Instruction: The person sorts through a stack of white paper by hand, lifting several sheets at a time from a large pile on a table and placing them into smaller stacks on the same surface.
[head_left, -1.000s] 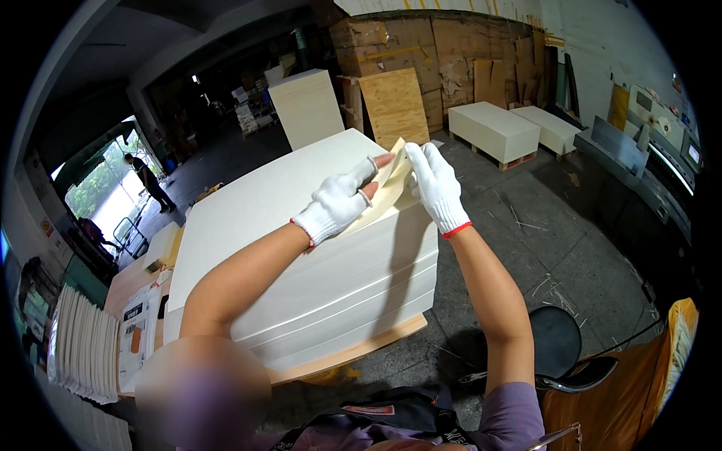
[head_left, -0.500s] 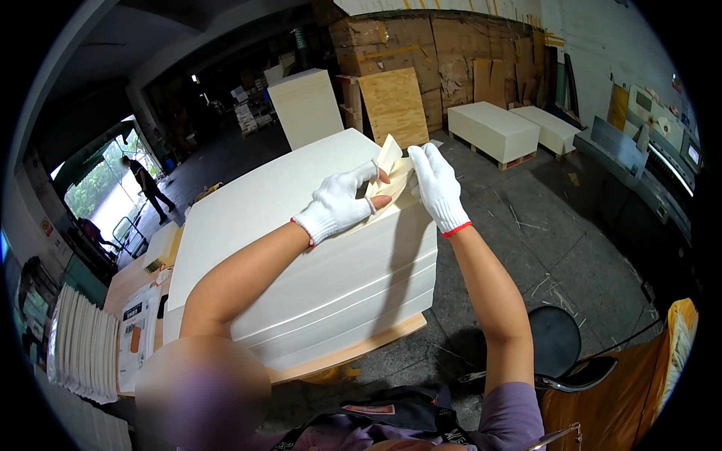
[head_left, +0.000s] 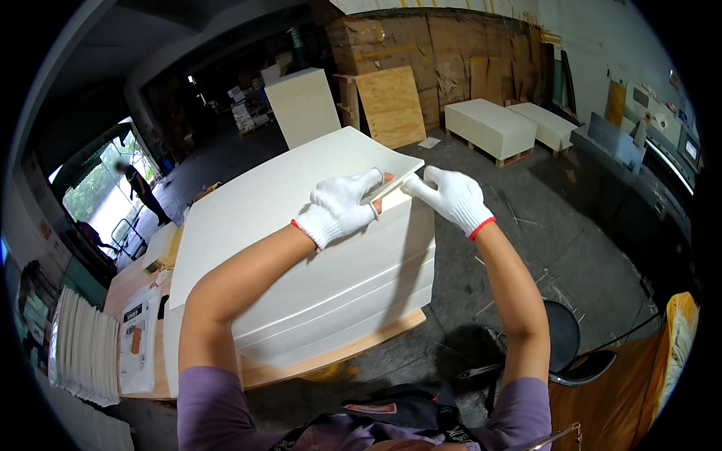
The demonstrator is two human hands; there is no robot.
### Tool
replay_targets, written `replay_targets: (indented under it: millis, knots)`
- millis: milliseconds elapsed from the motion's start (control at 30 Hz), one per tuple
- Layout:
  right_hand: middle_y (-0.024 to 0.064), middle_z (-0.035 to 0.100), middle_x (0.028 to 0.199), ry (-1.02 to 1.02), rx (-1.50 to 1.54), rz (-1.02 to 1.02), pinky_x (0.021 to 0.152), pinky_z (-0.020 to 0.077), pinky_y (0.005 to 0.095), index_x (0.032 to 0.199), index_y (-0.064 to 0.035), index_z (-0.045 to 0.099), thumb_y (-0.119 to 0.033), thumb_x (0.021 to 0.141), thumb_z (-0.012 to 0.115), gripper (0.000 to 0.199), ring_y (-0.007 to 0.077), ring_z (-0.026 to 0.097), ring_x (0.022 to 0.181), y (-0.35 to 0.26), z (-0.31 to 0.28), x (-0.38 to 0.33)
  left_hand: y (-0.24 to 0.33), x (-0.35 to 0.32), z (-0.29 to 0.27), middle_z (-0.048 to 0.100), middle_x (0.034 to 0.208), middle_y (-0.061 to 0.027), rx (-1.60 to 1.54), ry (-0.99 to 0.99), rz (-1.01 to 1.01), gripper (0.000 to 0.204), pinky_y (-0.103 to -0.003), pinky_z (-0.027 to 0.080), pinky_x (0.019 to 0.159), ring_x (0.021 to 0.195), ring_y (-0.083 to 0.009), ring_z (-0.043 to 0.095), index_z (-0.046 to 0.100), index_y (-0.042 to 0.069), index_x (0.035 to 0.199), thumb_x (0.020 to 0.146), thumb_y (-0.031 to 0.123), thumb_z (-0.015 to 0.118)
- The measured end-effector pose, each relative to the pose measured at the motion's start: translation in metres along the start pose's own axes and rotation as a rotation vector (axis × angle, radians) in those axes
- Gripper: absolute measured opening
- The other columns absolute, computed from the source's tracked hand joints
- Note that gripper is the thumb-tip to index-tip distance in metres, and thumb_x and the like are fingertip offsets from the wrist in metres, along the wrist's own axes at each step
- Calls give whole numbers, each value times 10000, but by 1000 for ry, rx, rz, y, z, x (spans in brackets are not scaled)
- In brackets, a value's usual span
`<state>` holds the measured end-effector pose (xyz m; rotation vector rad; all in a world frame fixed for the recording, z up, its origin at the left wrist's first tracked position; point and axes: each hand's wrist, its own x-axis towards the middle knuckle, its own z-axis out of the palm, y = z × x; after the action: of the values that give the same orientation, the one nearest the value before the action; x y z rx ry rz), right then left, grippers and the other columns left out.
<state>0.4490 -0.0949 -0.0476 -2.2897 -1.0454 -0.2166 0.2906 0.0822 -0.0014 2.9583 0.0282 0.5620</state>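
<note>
A tall stack of large white paper sheets [head_left: 278,177] stands in front of me, its near right corner between my hands. My left hand [head_left: 342,207], in a white knit glove with bare fingertips showing, rests on the stack's near edge. Its thumb and finger are closed around a thin layer of sheets whose corner bends upward. My right hand [head_left: 455,199], gloved in white with a red cuff, is at that same corner. Its fingers are bent and the foremost one touches the sheet edges; whatever lies between them is hidden.
A wooden board [head_left: 406,322] lies under the stack. To the left, a table [head_left: 124,289] carries papers beside a pile of wrapped sheets [head_left: 83,346]. A black stool [head_left: 560,331] stands at right; a machine [head_left: 639,150] and palletised stacks [head_left: 492,128] are behind. A person [head_left: 143,188] stands far left.
The bent, fanned sheets have flattened into a thin lifted layer. My right hand has turned, its fingers bending from upright toward the corner. My left hand has stayed nearly in place.
</note>
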Motion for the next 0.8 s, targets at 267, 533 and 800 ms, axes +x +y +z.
replay_targets:
  millis: [267,533,800]
  knots:
    - [158,650,733,13,-42,-157,660,488,429,770,-67,632,-628,871,617,571,362,641,723,-2,-9,8,-18,42,13,731,1130,-69,171,-112,-164,450,-453,549,847,1017,-296,698,596,305,1336,889,328,549]
    - [203,688,822,147,88,-258,703,510,460,964,-70,640,-589,973,500,538,377,671,806,-1,0,28,-17,40,11,727,1139,-79,-74,-106,-165,442,-394,527,876,1023,-277,689,604,254,1360,937,385,619]
    - [111,649,774,94,565,156,750,467,385,936,-50,631,-562,1011,450,548,268,626,758,-11,21,25,4,11,-7,723,1130,-74,-429,-247,-264,453,-335,504,950,1047,-199,661,634,172,1347,918,297,710]
